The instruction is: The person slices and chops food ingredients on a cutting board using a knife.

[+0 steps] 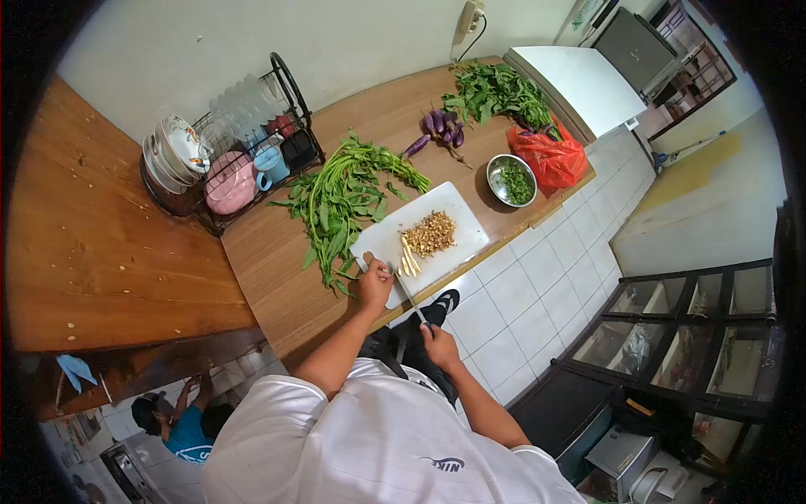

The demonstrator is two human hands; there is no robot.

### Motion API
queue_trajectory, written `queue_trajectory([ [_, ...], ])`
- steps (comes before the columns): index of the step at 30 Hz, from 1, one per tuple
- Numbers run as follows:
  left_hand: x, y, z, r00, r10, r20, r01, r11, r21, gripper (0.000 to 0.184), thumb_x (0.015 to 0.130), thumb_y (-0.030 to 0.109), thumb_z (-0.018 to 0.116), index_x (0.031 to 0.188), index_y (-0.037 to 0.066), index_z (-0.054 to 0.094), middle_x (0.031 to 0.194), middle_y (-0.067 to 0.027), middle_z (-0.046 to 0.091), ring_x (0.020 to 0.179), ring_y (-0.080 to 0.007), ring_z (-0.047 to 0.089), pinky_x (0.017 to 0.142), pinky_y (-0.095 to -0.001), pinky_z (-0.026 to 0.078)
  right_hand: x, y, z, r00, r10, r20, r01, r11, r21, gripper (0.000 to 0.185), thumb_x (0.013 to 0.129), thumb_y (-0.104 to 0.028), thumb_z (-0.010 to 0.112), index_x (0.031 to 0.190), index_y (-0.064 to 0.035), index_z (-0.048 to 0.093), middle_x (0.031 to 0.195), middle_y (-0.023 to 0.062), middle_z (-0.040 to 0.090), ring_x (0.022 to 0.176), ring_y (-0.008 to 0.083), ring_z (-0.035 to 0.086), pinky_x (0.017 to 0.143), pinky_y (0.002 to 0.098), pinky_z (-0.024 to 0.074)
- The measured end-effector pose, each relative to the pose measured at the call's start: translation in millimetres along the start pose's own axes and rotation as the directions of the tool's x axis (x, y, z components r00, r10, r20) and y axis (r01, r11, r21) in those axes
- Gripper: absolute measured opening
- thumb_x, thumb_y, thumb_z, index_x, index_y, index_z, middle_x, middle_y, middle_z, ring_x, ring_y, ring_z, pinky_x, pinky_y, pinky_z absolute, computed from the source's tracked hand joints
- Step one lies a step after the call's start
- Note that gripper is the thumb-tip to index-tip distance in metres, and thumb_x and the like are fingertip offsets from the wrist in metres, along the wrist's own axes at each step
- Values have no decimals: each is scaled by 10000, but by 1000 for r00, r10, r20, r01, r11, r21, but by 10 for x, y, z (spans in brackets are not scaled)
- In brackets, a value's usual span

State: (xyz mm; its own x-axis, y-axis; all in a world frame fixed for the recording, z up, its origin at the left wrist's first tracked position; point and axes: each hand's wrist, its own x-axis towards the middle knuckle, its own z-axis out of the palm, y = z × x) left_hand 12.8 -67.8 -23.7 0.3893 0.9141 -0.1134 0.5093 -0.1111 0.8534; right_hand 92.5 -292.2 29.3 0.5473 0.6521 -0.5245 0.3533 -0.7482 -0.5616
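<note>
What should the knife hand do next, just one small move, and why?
I'd probably bring the knife across the pale strips and slice crosswise: they lie long beside the chopped pile, and the right hand holds the knife close to them.

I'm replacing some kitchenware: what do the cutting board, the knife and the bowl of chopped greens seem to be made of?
Cutting board: probably plastic with a smooth, matte finish; it is evenly white, with no visible grain. Knife: the smooth, silvery blade suggests steel; the dark handle's material is unclear. Bowl: likely polished stainless steel, its silvery rim looking shiny.
</note>
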Motion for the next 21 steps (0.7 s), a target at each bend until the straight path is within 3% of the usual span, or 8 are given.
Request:
queue_trajectory([
  [2, -22, -31, 46, 1000, -10, -23, 10, 1000, -1, 309, 792, 26, 809, 1052, 57, 646, 857, -107, 759, 783, -226, 755, 727, -363, 601, -25, 65, 68, 1000, 7, -13, -6, 999, 41, 572, 1064, -541, 470, 1055, -11, 687, 982, 311, 704, 988, 513, 668, 864, 538, 526],
  [4, 1, -110, 109, 999, 3, -44, -10, 989, -147, 305, 801, 27, 806, 1061, 56, 648, 878, -111, 767, 792, -226, 759, 731, -362, 604, -48, 67, 44, 1000, 10, -24, -9, 997, 80, 568, 1065, -534, 477, 1057, -6, 686, 977, 309, 704, 987, 507, 674, 858, 530, 526],
  [7, -65, -62, 50, 1000, 12, -6, -12, 995, -101, 302, 811, 23, 795, 1073, 57, 649, 884, -113, 769, 806, -227, 761, 733, -359, 605, -62, -12, 26, 999, 4, 34, -9, 988, 155, 553, 1067, -517, 494, 1045, 3, 682, 964, 303, 705, 979, 496, 679, 848, 520, 523],
  [13, -106, 53, -54, 1000, 11, 12, -11, 998, -56, 300, 801, 10, 783, 1059, 62, 638, 896, -119, 767, 817, -228, 759, 736, -363, 602, -107, -1, 9, 999, -19, 30, 16, 995, 101, 558, 1070, -521, 479, 1032, -1, 677, 939, 303, 700, 958, 506, 672, 839, 535, 517],
  [18, -69, -13, -14, 1000, -4, 19, 5, 998, -55, 294, 786, 11, 784, 1024, 63, 619, 910, -128, 764, 824, -237, 758, 728, -373, 595, 130, -175, 49, 999, -32, -9, 31, 997, -66, 603, 1061, -569, 435, 1004, -14, 665, 961, 314, 696, 984, 521, 658, 868, 561, 511],
  [21, -66, -18, -10, 999, 35, -8, -35, 997, -67, 269, 789, 10, 778, 1003, 62, 623, 859, -120, 760, 786, -240, 756, 716, -374, 596, 237, -229, 67, 997, -70, -24, 69, 997, -42, 597, 1061, -566, 433, 1007, -21, 670, 973, 319, 694, 993, 523, 656, 871, 564, 516],
])
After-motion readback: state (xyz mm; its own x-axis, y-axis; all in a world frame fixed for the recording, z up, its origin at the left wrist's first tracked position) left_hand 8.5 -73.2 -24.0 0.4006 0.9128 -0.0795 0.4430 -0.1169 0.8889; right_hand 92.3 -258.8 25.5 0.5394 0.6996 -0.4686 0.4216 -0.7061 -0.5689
